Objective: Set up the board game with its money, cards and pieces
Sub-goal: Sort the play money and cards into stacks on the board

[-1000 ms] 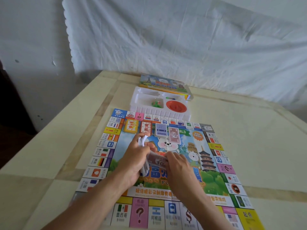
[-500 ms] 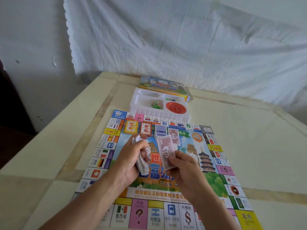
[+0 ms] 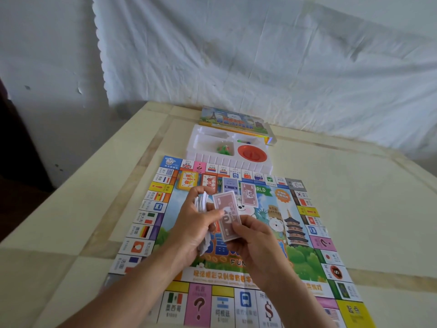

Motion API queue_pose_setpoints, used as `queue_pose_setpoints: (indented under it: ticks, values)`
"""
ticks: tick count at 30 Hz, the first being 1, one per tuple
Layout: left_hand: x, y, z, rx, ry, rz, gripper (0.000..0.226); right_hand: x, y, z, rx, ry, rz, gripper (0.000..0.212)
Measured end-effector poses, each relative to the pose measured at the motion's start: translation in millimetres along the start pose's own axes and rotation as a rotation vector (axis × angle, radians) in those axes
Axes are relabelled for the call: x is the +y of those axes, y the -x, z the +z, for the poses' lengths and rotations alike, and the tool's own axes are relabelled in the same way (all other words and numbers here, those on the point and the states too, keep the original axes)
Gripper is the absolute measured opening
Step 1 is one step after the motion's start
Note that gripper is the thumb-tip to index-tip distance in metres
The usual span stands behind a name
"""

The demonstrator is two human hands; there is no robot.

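The colourful game board (image 3: pixel 151 223) lies flat on the table. Above its middle, my left hand (image 3: pixel 194 223) grips a thick stack of paper money (image 3: pixel 201 202), edge on. My right hand (image 3: pixel 254 240) pinches a pink 10 note (image 3: pixel 227 215) by its lower end, just right of the stack. Near the board's far edge lie a yellow card pile (image 3: pixel 189 181), a red card pile (image 3: pixel 209 181), a blue note pile (image 3: pixel 230 185) and a pink note pile (image 3: pixel 248 194).
A white plastic tray (image 3: pixel 203 140) behind the board holds green pieces (image 3: pixel 223 148), a red dish (image 3: pixel 251 153) and small coloured pieces (image 3: pixel 243 140). The game box (image 3: pixel 234 120) lies behind it. A white sheet hangs at the back; the table drops off at the left.
My right hand has drawn a pink note off the stack, lifted it upright and carried it a little forward. My left hand has kept hold of the stack.
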State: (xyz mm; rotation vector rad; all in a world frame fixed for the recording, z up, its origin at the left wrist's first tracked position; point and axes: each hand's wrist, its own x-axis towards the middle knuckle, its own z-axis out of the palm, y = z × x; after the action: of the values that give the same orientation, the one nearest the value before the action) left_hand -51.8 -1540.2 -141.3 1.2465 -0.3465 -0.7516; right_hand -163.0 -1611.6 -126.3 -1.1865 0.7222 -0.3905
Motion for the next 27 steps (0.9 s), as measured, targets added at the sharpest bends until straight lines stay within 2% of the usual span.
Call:
queue_pose_setpoints:
  ticks: [3, 7, 12, 16, 22, 25, 27]
  values:
    - [2, 0, 0, -0.058, 0.100, -0.069, 0.037, 1, -1, 0, 0.019, -0.035, -0.012, 0.020]
    - [2, 1, -1, -0.113, 0.068, -0.097, 0.027, 2, -1, 0, 0.009, -0.040, -0.008, 0.021]
    - [4, -1, -2, -0.114, 0.019, -0.076, 0.023, -5, -4, -7, 0.123, 0.300, -0.102, 0.014]
    - [3, -2, -1, -0.153, -0.005, -0.057, 0.022, -13, -10, -13, 0.187, 0.425, -0.147, 0.013]
    - [0, -4, -1, -0.156, -0.036, -0.042, 0.026, -15, -16, -22, 0.126, 0.401, -0.073, 0.013]
    - [-1, -5, -2, -0.126, -0.016, -0.048, 0.024, -25, -24, -31, 0.128, 0.254, 0.008, 0.009]
    - [-2, -9, -5, -0.082, -0.014, -0.050, 0.022, -40, -37, -43, 0.188, 0.129, 0.032, 0.007]
